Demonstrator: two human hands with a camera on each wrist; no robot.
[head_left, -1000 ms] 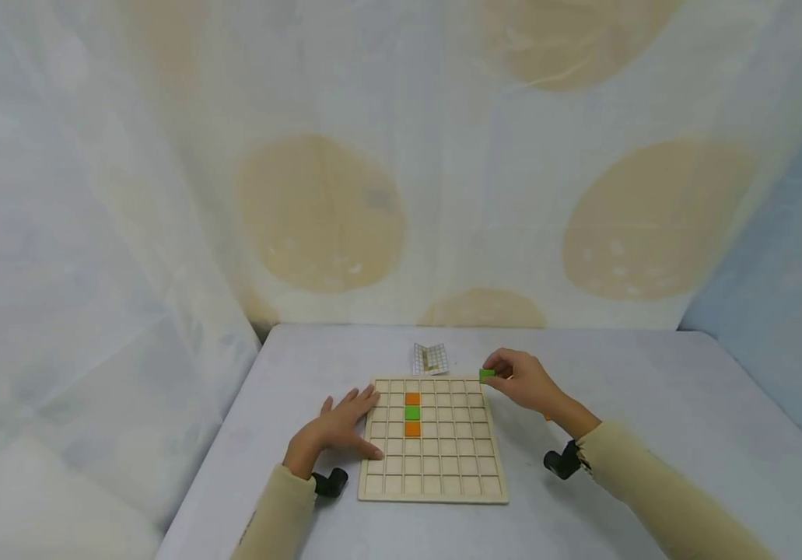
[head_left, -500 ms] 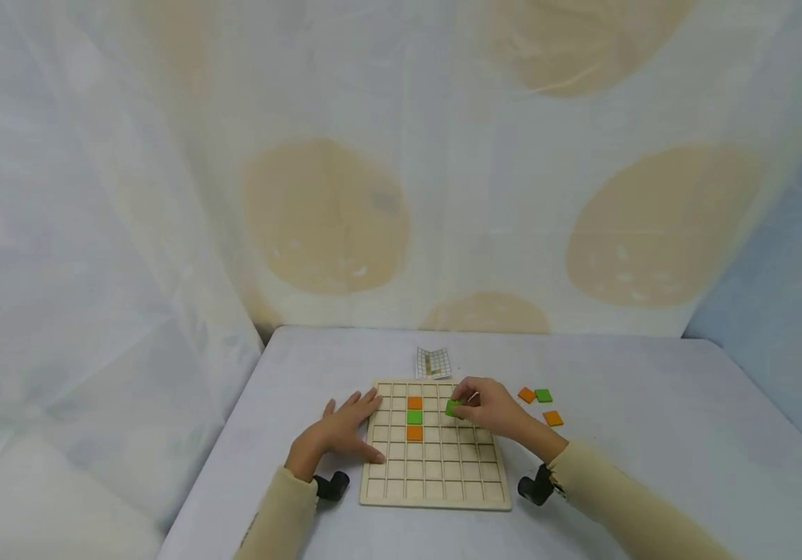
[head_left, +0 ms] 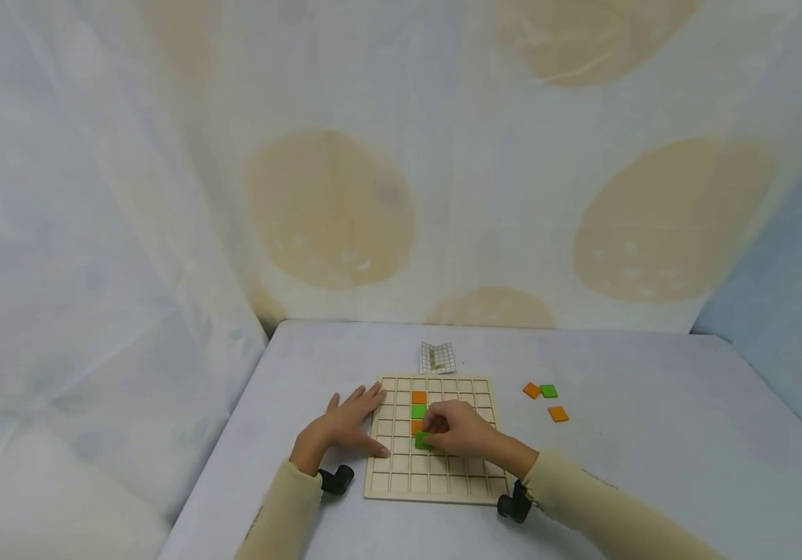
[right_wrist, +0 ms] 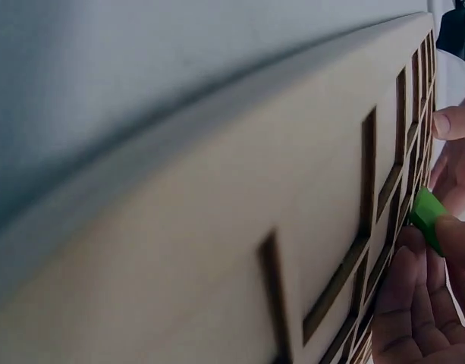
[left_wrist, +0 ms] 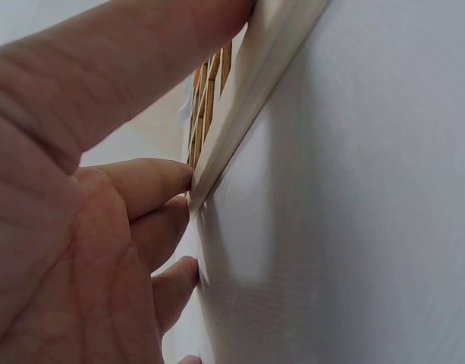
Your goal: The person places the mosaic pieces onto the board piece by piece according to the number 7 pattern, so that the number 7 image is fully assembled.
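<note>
The right hand (head_left: 458,430) is over the middle of the wooden grid board (head_left: 467,481), its fingers curled round a small green tile (head_left: 422,441) that it pinches at its fingertips. The tile sits low against the board, at the cell just below a short column of three tiles set into the grid: an orange tile (head_left: 418,397) farthest from the hand, a second green tile (head_left: 418,411) in the middle, and another orange tile (head_left: 415,425) partly hidden by the fingers. Whether the held tile already lies flat in its cell cannot be told. In the right wrist view the green tile (right_wrist: 427,218) shows at the fingertips, close against the board's (right_wrist: 217,227) slots.

The left hand (head_left: 344,426) lies flat with fingers spread, resting on the bench (head_left: 653,467) and touching the board's left edge; it holds nothing. The left wrist view shows its fingers (left_wrist: 152,186) against that edge (left_wrist: 247,98).

Well to the right of the right hand, on the bench, lie three loose tiles (head_left: 544,398), two orange and one green. Beyond the board's far edge lies a small gridded card (head_left: 438,358).
</note>
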